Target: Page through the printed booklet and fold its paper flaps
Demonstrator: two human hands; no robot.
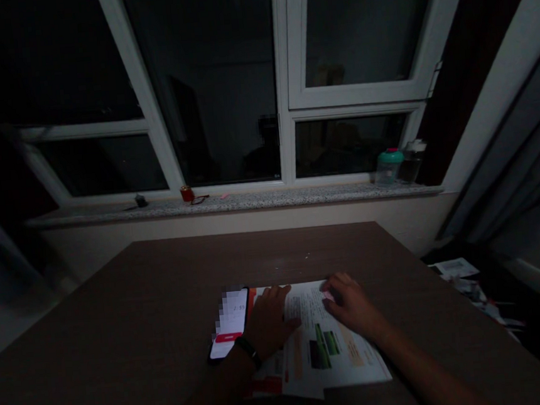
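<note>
Printed sheets [306, 344] with text and green pictures lie on the dark table. My left hand [273, 319] rests flat on their left part, fingers apart, a dark band round its wrist. At the upper right of the sheets, my right hand [349, 302] is curled, thumb and fingers around a small pinkish object [328, 296] that is too small to name. A lit phone [228, 324] lies just left of my left hand, its screen white with a red bar.
Behind the brown table [172, 268], a speckled windowsill [260, 199] holds a red jar [186, 193], a small dark item [141, 201], a teal-lidded bottle [388, 167] and a clear bottle [412, 161]. Papers [466, 280] are piled beyond the table's right edge.
</note>
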